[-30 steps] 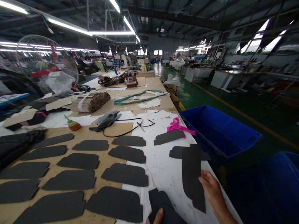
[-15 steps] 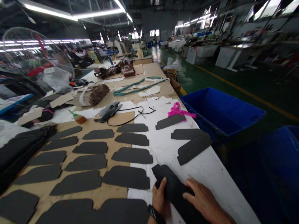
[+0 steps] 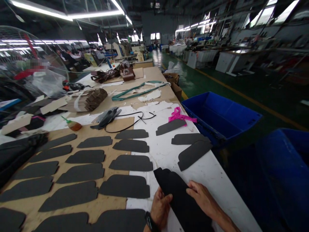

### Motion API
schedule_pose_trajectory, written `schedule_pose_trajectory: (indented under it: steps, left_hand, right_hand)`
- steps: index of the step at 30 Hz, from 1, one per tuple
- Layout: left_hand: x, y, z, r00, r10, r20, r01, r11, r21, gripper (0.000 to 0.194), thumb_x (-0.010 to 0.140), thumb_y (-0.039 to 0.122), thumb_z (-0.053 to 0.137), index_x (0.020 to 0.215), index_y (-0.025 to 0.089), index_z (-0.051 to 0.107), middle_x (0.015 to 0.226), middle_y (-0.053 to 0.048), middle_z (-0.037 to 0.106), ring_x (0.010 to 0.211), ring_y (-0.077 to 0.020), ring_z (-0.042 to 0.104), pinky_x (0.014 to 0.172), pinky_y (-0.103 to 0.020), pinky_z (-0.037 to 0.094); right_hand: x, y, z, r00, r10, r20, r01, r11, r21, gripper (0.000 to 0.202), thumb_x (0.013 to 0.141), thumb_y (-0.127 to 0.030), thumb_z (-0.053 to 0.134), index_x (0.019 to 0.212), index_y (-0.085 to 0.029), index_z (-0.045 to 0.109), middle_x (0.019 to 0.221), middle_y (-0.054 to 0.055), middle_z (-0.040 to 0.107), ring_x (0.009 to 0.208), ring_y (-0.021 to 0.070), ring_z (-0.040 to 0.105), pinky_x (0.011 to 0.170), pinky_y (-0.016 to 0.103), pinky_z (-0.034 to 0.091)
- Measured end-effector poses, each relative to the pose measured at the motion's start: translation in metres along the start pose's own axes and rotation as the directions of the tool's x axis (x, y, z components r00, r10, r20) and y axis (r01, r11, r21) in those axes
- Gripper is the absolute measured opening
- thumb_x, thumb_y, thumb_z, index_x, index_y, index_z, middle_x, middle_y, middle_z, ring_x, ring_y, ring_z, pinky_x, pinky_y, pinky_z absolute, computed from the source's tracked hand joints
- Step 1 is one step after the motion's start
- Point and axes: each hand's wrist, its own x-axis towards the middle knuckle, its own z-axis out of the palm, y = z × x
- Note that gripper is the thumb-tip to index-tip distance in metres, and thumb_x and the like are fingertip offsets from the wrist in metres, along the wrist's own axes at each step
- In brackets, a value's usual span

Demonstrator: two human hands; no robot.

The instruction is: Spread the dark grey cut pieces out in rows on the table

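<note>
Between my hands is a black shaped panel (image 3: 181, 199), tilted above the white table top, its notched end pointing away from me. My left hand (image 3: 160, 206), with a dark band on the wrist, grips its left edge, thumb on top. On the opposite edge, my right hand (image 3: 201, 196) pinches it between thumb and fingers. Whether it is one layer or several cannot be made out. To the left, matching dark panels (image 3: 125, 186) lie flat in rows over brown board and white surface. Farther up on the right, two overlapping panels (image 3: 194, 154) rest near the table edge.
Blue bins (image 3: 222, 109) stand off the table's right edge. Pink ribbon (image 3: 180, 115) touches another panel. Farther back lie a glue bottle (image 3: 74, 125), a black cord (image 3: 125, 129), a bundle of brown pieces (image 3: 87, 99) and a green strap loop (image 3: 137, 90). Black material (image 3: 21, 151) lies at left.
The held panel has turned flatter toward the camera, showing more of its face. My left hand has shifted down along its edge. The whole view has moved slightly, so the scene sits farther left.
</note>
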Motion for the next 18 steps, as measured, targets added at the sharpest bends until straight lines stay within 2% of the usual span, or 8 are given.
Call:
schedule_pose_trajectory:
  steps: [3, 6, 8, 10, 12, 15, 16, 18]
  left_hand:
    - [0.003, -0.001, -0.001, 0.999, 0.010, -0.033, -0.010, 1.000, 0.000, 0.037, 0.063, 0.009, 0.071, 0.098, 0.017, 0.064, 0.107, -0.010, 0.066, 0.102, -0.0264, 0.059, 0.092, -0.039, 0.043]
    - [0.005, -0.001, 0.000, 0.999, 0.021, -0.047, -0.021, 1.000, -0.003, 0.034, 0.061, 0.012, 0.073, 0.094, 0.016, 0.065, 0.107, -0.010, 0.066, 0.102, -0.0270, 0.059, 0.091, -0.039, 0.044]
    - [0.006, -0.001, -0.001, 0.997, 0.029, -0.073, -0.029, 1.000, -0.008, 0.036, 0.059, 0.012, 0.074, 0.094, 0.016, 0.065, 0.105, -0.010, 0.066, 0.102, -0.0271, 0.059, 0.091, -0.038, 0.044]
    - [0.008, -0.002, -0.003, 0.993, 0.022, -0.118, -0.024, 1.000, -0.015, 0.039, 0.056, 0.011, 0.076, 0.094, 0.016, 0.065, 0.102, -0.010, 0.068, 0.102, -0.0275, 0.059, 0.091, -0.038, 0.044]
    - [0.010, -0.004, -0.006, 0.985, 0.018, -0.170, -0.023, 0.999, -0.025, 0.041, 0.054, 0.010, 0.077, 0.092, 0.016, 0.065, 0.098, -0.010, 0.069, 0.100, -0.0281, 0.060, 0.090, -0.038, 0.045]
    - [0.013, -0.006, -0.010, 0.980, 0.026, -0.199, -0.036, 0.998, -0.049, 0.042, 0.050, 0.011, 0.078, 0.090, 0.016, 0.066, 0.093, -0.010, 0.070, 0.094, -0.0284, 0.063, 0.086, -0.039, 0.047]
    - [0.014, -0.006, -0.010, 0.980, 0.020, -0.200, -0.031, 0.998, -0.052, 0.042, 0.050, 0.012, 0.079, 0.089, 0.016, 0.066, 0.091, -0.010, 0.070, 0.091, -0.0279, 0.064, 0.085, -0.039, 0.048]
    - [0.014, -0.002, -0.010, 0.981, -0.005, -0.194, -0.006, 0.999, -0.053, 0.038, 0.051, 0.013, 0.079, 0.086, 0.015, 0.066, 0.087, -0.010, 0.071, 0.086, -0.0260, 0.065, 0.083, -0.037, 0.049]
  right_hand:
    - [-0.002, 0.007, -0.013, 0.999, 0.018, -0.046, -0.017, 1.000, 0.022, 0.021, 0.080, -0.037, 0.038, 0.066, -0.022, 0.043, 0.062, -0.004, 0.049, 0.063, 0.0140, 0.049, 0.058, 0.023, 0.037]
    - [-0.010, 0.015, -0.037, 0.985, 0.053, -0.163, -0.044, 0.997, 0.056, 0.023, 0.078, -0.041, 0.041, 0.073, -0.022, 0.052, 0.066, -0.001, 0.057, 0.066, 0.0167, 0.055, 0.061, 0.025, 0.041]
    - [-0.019, 0.022, -0.056, 0.963, 0.096, -0.251, -0.076, 0.993, 0.086, 0.029, 0.075, -0.043, 0.044, 0.088, -0.022, 0.059, 0.066, 0.000, 0.062, 0.064, 0.0189, 0.058, 0.059, 0.028, 0.043]
    - [-0.031, 0.030, -0.075, 0.942, 0.158, -0.297, -0.133, 0.986, 0.101, 0.040, 0.075, -0.043, 0.043, 0.106, -0.024, 0.058, 0.062, 0.000, 0.063, 0.057, 0.0204, 0.059, 0.054, 0.030, 0.045]
    - [-0.045, 0.039, -0.093, 0.919, 0.203, -0.337, -0.183, 0.979, 0.090, 0.043, 0.075, -0.043, 0.041, 0.111, -0.027, 0.057, 0.065, 0.001, 0.066, 0.059, 0.0221, 0.062, 0.055, 0.032, 0.047]
    - [-0.063, 0.044, -0.114, 0.889, 0.211, -0.406, -0.212, 0.976, 0.045, 0.031, 0.073, -0.044, 0.045, 0.090, -0.028, 0.065, 0.085, 0.004, 0.071, 0.084, 0.0238, 0.064, 0.073, 0.032, 0.049]
    - [-0.068, 0.042, -0.118, 0.895, 0.216, -0.390, -0.224, 0.974, 0.026, 0.027, 0.072, -0.045, 0.046, 0.079, -0.028, 0.065, 0.084, 0.004, 0.071, 0.084, 0.0240, 0.065, 0.073, 0.032, 0.049]
    - [-0.071, 0.032, -0.122, 0.917, 0.278, -0.286, -0.286, 0.958, 0.012, 0.031, 0.072, -0.051, 0.044, 0.063, -0.025, 0.059, 0.071, 0.005, 0.069, 0.068, 0.0231, 0.066, 0.058, 0.030, 0.049]
